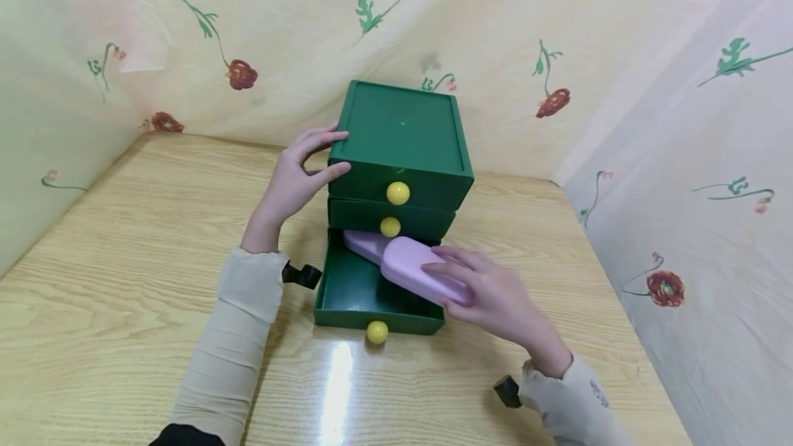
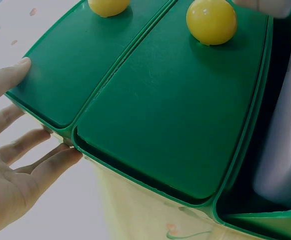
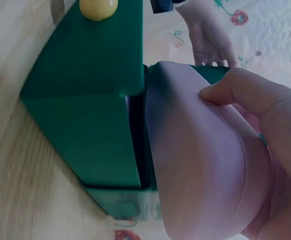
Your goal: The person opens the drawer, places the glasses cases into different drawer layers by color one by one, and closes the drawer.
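Note:
A green drawer cabinet with round yellow knobs stands on the table, its bottom drawer pulled out. On the cabinet's upper left edge rests my left hand, thumb on the front face and the fairly straight fingers along the side. My right hand grips a lilac glasses case by its near end, thumb on one side and fingers on the other. That case is tilted over the open drawer, its far end inside the opening. Behind it in the drawer lies a second lilac case, partly hidden.
Above the open drawer, the middle drawer and top drawer are closed. A wood-grain table carries the cabinet. Flower-printed cloth hangs behind and at the sides. Dark camera mounts sit at both wrists.

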